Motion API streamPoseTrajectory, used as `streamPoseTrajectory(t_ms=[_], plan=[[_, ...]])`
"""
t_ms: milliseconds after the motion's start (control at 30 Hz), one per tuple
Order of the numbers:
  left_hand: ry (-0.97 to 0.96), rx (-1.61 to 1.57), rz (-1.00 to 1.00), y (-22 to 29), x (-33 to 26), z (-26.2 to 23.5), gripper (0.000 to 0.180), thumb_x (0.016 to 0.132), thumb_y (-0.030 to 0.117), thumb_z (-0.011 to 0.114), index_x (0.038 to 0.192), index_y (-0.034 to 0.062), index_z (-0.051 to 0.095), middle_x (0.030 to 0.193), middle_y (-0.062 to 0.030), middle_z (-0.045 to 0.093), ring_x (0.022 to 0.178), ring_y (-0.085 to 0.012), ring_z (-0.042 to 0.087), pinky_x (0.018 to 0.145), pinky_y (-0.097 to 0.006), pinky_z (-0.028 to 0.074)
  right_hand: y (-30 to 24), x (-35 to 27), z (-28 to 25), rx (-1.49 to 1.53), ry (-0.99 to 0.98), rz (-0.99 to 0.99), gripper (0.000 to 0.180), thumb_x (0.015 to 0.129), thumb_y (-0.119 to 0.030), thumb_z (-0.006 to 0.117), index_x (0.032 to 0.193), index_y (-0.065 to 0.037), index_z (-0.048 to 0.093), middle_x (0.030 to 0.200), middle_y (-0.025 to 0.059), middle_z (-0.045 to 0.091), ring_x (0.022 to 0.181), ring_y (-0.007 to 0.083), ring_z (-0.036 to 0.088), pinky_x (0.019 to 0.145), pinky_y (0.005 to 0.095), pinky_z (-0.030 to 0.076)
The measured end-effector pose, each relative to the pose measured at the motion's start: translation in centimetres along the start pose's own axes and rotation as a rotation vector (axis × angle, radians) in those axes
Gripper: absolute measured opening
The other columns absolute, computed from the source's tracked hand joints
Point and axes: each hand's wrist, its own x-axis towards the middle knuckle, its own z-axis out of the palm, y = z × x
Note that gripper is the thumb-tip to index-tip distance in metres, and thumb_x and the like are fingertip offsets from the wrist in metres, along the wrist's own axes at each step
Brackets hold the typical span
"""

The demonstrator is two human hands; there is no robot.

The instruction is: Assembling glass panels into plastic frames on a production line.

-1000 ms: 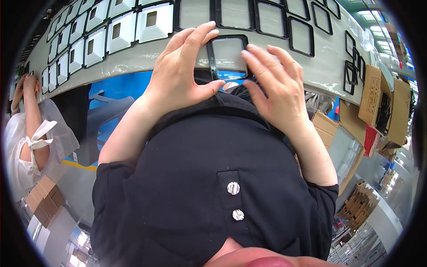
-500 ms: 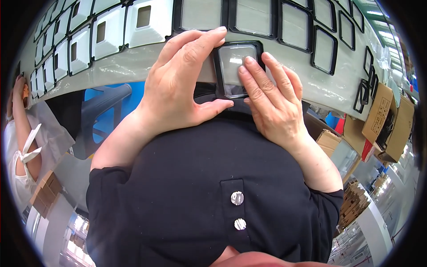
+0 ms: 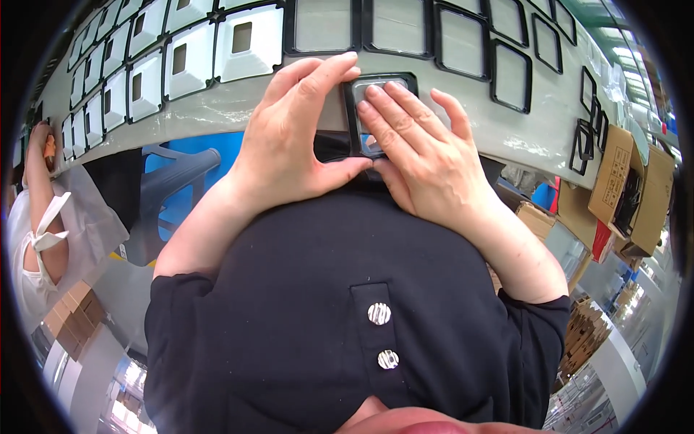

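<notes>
A black rectangular frame with a clear pane (image 3: 354, 116) lies at the table's near edge in front of me, its near end reaching past the edge. My left hand (image 3: 296, 126) is open in a wide C at the frame's left side, fingertips by its far left corner and thumb by its near end. Whether it presses on the frame, I cannot tell. My right hand (image 3: 426, 152) lies over the pane with its fingers stretched out, hiding most of the pane and the right side. Its thumb reaches the near end, close to my left thumb.
White trapezoid-faced pieces in black frames (image 3: 249, 43) stand in rows at the left. Several flat black frames (image 3: 463, 72) lie beyond my hands and to the right. An open cardboard box (image 3: 614, 173) is at far right. Another person's arm (image 3: 40, 155) shows at far left, near a blue stool (image 3: 173, 170).
My right hand has slid left over the pane, covering more of it. My left hand keeps nearly the same pose. The view has shifted slightly.
</notes>
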Motion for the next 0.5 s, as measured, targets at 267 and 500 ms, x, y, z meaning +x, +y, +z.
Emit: streamPoseTrajectory(t_ms=[267,500], plan=[[-0.007,0.091,0.022,0.4,0.0,0.1,0.098,0.058,0.021,0.088,0.142,0.0059,0.039,0.123,-0.0095,0.059,0.122,-0.0301,0.049,0.102,-0.039,0.044,0.6,-0.6,2.0,-0.064,0.105,-0.096,0.05,0.086,-0.015,0.06,0.134,-0.002,0.051,0.14,0.0135,0.051,0.133,0.0264,0.046,0.109,0.046,0.035],[0.105,-0.044,0.046,1.1,-0.2,0.3,0.098,0.058,0.018,0.088,0.141,0.0043,0.037,0.121,-0.0146,0.057,0.112,-0.0295,0.056,0.095,-0.038,0.047,0.4,-2.9,-0.6,0.375,0.397,0.117,0.06,0.082,-0.015,0.072,0.136,-0.004,0.048,0.136,0.0174,0.051,0.122,0.0316,0.053,0.097,0.0398,0.047]])
